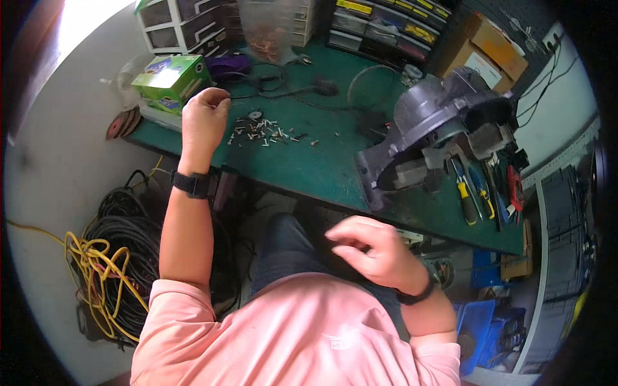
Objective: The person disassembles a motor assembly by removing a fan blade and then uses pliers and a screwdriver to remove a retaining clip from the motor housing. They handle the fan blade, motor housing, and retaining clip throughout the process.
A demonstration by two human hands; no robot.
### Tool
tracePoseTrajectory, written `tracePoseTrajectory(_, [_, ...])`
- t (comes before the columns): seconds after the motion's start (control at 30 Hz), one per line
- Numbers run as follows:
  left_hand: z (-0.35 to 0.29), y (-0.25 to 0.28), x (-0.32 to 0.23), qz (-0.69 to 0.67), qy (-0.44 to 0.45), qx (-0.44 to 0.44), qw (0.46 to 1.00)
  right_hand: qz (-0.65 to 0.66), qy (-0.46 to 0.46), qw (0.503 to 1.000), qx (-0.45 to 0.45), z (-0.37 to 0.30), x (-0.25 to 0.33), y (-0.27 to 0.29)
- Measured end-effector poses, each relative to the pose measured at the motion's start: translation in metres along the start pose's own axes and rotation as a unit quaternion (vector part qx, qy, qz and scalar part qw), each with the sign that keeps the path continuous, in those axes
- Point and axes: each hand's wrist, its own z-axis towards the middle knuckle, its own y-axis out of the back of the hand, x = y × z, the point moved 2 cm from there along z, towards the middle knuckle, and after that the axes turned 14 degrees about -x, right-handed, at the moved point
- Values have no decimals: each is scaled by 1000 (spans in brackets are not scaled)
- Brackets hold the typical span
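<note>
My left hand (206, 119) is over the far left of the green workbench, right beside a green and white box (168, 80). Its fingers are curled in toward the thumb, and anything between them is hidden. A scattered pile of screws (264, 130) lies on the bench just to the right of that hand, with a small round disc (255, 115) at its far edge. Above my lap, in front of the bench edge, is my right hand (373, 248). Its fingers are loosely bent, a gap shows between thumb and forefinger, and no object is visible there.
A large dark grey machine housing (428, 122) stands on the bench's right side. Pliers and screwdrivers (473, 190) lie beside it. Black cables (302, 90) cross the back, before drawer cabinets (386, 29). Coiled hoses and yellow rope (109, 257) fill the floor at left.
</note>
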Motion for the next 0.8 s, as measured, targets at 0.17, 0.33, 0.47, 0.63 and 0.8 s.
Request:
tracePoseTrajectory(0.17, [-16, -2, -74, -42, -25, -33, 998, -51, -23, 986, -154, -48, -6, 70])
tracePoseTrajectory(0.33, [-67, 15, -167, -147, -72, -14, 986, -144, 84, 905, -392, -48, -6, 137])
tracePoseTrajectory(0.47, [-140, 4, -215, -224, -131, 218, 941, -125, 82, 847, -510, -39, -39, 184])
tracePoseTrajectory(0.63, [-174, -25, -199, -282, 120, 307, 901, -231, 110, 793, -553, -14, -57, 218])
tracePoseTrajectory(0.8, [-179, -32, -218, -321, 110, 225, 913, -211, -19, 837, -504, 2, -70, 248])
